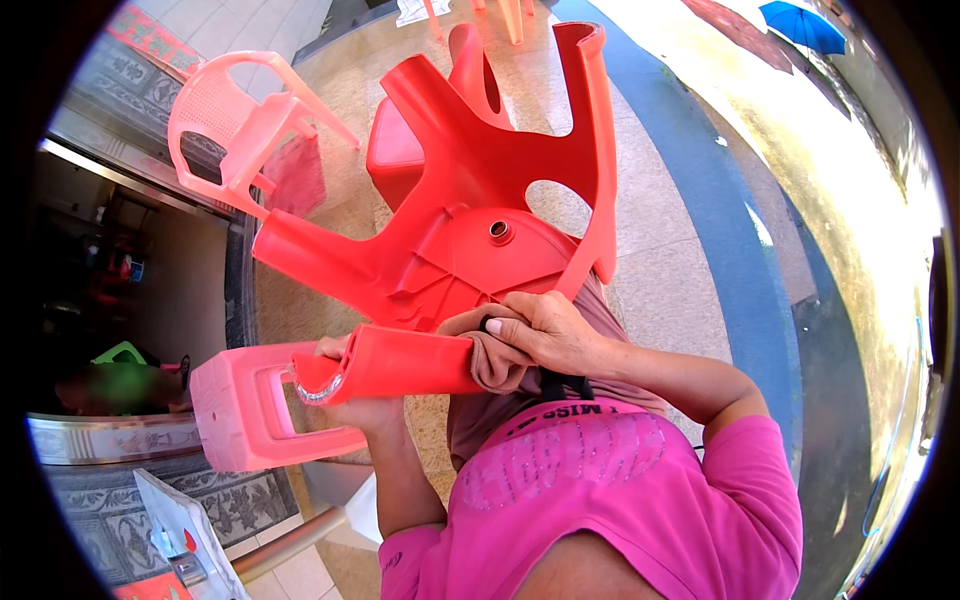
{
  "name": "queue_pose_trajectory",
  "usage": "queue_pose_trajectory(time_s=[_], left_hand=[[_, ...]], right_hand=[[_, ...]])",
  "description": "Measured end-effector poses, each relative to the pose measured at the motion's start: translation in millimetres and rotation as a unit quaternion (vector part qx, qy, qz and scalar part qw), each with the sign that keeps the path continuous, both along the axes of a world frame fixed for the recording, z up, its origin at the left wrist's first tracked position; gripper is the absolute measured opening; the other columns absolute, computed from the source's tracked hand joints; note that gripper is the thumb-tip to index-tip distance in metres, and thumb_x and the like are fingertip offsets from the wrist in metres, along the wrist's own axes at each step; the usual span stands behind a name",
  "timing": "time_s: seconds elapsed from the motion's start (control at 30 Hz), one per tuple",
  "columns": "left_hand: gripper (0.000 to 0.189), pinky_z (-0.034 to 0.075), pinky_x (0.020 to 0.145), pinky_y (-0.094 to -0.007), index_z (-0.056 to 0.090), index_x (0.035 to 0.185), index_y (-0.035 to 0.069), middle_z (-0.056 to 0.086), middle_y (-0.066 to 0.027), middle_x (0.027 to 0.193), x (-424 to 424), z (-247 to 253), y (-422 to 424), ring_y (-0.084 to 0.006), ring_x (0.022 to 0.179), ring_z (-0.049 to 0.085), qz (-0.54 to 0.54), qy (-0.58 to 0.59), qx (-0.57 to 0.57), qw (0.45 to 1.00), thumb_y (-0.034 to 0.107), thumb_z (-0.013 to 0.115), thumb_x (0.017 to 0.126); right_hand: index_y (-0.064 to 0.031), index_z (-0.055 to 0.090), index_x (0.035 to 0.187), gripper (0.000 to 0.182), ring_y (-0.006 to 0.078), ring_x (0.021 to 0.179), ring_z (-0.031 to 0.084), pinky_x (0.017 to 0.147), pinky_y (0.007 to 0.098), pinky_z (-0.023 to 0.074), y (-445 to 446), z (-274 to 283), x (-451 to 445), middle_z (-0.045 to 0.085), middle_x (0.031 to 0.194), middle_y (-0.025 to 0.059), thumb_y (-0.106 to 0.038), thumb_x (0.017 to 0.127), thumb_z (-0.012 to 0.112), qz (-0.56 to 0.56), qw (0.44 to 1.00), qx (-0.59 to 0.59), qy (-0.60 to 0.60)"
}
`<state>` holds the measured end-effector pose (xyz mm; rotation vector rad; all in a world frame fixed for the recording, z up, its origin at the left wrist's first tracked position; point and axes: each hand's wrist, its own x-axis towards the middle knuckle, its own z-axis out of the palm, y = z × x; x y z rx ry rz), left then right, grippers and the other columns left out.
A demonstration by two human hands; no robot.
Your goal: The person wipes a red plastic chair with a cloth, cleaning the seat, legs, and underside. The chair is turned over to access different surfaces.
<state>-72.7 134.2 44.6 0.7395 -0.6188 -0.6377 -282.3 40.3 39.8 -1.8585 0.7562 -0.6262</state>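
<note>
A red plastic armchair (pixel 480 172) lies tipped in front of me, its ribbed underside facing me and its legs spread outward. My left hand (pixel 369 414) is wrapped around the end of the nearest leg (pixel 420 364), fingers on its far side. Silvery material lines the rim of that leg's end. Further up the same leg, my right hand (pixel 555 330) grips a bunched brown cloth (pixel 499 364) against the plastic. A small round fitting (pixel 501 232) sits in the middle of the underside.
A pink plastic armchair (pixel 247 127) stands at the upper left, and a pink plastic stool (pixel 240 409) is beside my left hand. Behind the red chair is a red stool (pixel 396 142). A dark doorway (pixel 150 285) opens on the left; a blue umbrella (pixel 804 26) is far right.
</note>
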Motion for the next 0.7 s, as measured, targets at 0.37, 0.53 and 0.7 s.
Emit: queue_pose_trajectory(time_s=[0.37,0.53,0.7], left_hand=[[0.054,0.046,0.075,-0.0368,0.049,0.082,0.004,0.058,-0.0136,0.080,-5,1,-7,-0.0233,0.075,0.056,0.038,0.092,-0.008,0.995,0.056,0.031,0.089],[0.056,0.047,0.071,-0.0357,0.048,0.083,0.005,0.059,-0.0142,0.080,-2,0,-3,-0.0233,0.074,0.057,0.030,0.032,-0.016,0.999,0.058,0.032,0.088],[0.056,0.046,0.068,-0.0337,0.048,0.079,0.005,0.058,-0.0132,0.078,0,2,-3,-0.0221,0.072,0.057,0.031,0.020,-0.004,0.999,0.059,0.034,0.086]], right_hand=[[-0.0040,0.049,0.102,0.033,0.0340,0.065,0.059,0.057,0.0392,0.0449,9,49,44,0.058,0.072,0.0162,-0.030,0.083,0.058,0.007,0.970,-0.060,-0.236],[-0.0043,0.046,0.081,0.034,0.0349,0.061,0.056,0.053,0.0422,0.0413,-1,37,28,0.055,0.065,0.0162,-0.035,0.078,0.061,0.073,0.992,-0.081,-0.058],[-0.0054,0.047,0.074,0.033,0.0319,0.057,0.056,0.049,0.0396,0.0407,-5,1,8,0.055,0.063,0.0150,-0.032,0.073,0.066,0.073,0.981,-0.155,0.096]])
